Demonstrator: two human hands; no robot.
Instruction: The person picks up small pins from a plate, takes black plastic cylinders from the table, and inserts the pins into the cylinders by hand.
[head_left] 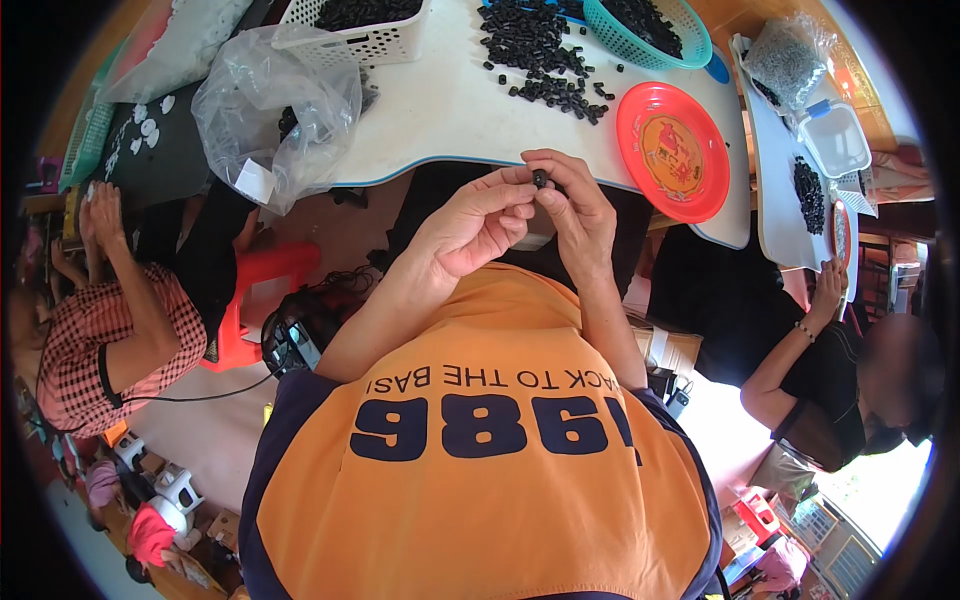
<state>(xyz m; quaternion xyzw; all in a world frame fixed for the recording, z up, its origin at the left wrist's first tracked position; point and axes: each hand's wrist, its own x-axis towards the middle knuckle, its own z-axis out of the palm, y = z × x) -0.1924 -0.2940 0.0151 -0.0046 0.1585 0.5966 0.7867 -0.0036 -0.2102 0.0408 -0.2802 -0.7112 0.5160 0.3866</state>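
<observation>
A small black cylindrical piece [540,178] is pinched between the fingertips of both hands, above my lap near the table edge. My left hand [478,222] is closed, its thumb and forefinger meeting at one side of the piece. From the other side, my right hand [578,205] grips it between thumb and fingers. Beyond them, a loose pile of similar black pieces [535,55] lies on the white table [430,115]. To the right of the pile sits a red plate [632,130] with a yellow printed centre.
A clear plastic bag [225,110] hangs over the table's left edge. At the back stand a white basket [375,42] and a teal basket [697,50], both holding black pieces. One person in checks [130,330] sits left; another in black [815,390] works at right.
</observation>
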